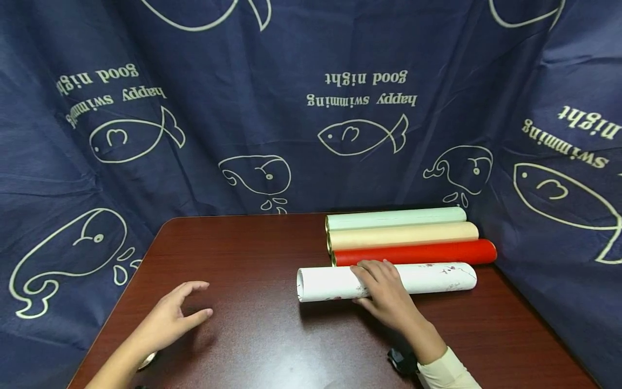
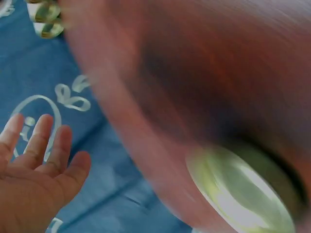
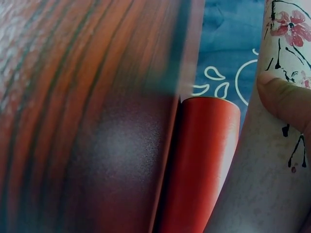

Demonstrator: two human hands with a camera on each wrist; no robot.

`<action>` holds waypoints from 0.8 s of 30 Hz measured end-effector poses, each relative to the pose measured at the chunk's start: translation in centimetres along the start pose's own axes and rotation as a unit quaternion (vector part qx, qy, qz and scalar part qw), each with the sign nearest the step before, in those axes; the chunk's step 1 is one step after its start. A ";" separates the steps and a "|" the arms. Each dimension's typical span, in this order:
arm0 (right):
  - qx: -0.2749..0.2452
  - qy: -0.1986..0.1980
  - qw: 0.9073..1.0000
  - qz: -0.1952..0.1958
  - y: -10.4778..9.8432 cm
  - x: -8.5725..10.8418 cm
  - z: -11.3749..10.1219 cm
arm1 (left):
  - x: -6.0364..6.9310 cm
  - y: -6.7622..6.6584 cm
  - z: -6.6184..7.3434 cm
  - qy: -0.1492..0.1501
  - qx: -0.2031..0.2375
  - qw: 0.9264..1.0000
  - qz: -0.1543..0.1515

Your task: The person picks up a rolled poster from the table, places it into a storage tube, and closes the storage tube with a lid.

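Note:
A white cardboard tube [image 1: 325,283] with a painted blossom pattern lies across the right half of the table. My right hand [image 1: 384,292] grips it near its middle, with the thumb on the near side and the fingers over the top. In the right wrist view the thumb [image 3: 286,99] presses on the tube's printed wall. The tube's left end shows a round rim. My left hand [image 1: 170,316] hovers above the left of the table, fingers spread and holding nothing. Close to its wrist is a round gold-coloured metal piece [image 2: 243,189], blurred and partly hidden in the head view.
Behind the white tube lie a red tube [image 1: 413,253], a cream tube [image 1: 403,236] and a pale green tube [image 1: 396,218], side by side. The dark wooden table [image 1: 243,254] meets a blue fish-print curtain [image 1: 291,81] at the back and sides.

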State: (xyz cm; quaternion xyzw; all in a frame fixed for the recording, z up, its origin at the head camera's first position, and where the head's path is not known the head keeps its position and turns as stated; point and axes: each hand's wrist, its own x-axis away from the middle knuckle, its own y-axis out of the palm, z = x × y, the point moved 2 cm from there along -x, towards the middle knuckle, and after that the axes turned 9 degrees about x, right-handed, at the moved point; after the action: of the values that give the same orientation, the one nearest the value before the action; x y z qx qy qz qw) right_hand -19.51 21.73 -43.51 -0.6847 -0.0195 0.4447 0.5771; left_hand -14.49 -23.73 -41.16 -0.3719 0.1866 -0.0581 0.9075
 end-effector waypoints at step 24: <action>0.001 0.000 1.000 0.000 0.0 -0.1 0.1 | 6.3 -3.9 -6.4 -0.021 -0.168 0.977 -0.131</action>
State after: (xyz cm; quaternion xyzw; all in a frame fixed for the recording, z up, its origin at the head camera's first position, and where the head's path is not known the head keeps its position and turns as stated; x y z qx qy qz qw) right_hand -19.58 21.76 -43.46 -0.6840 -0.0189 0.4450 0.5777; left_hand -11.01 -32.24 -44.42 -0.5417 0.1247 -0.1362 0.8200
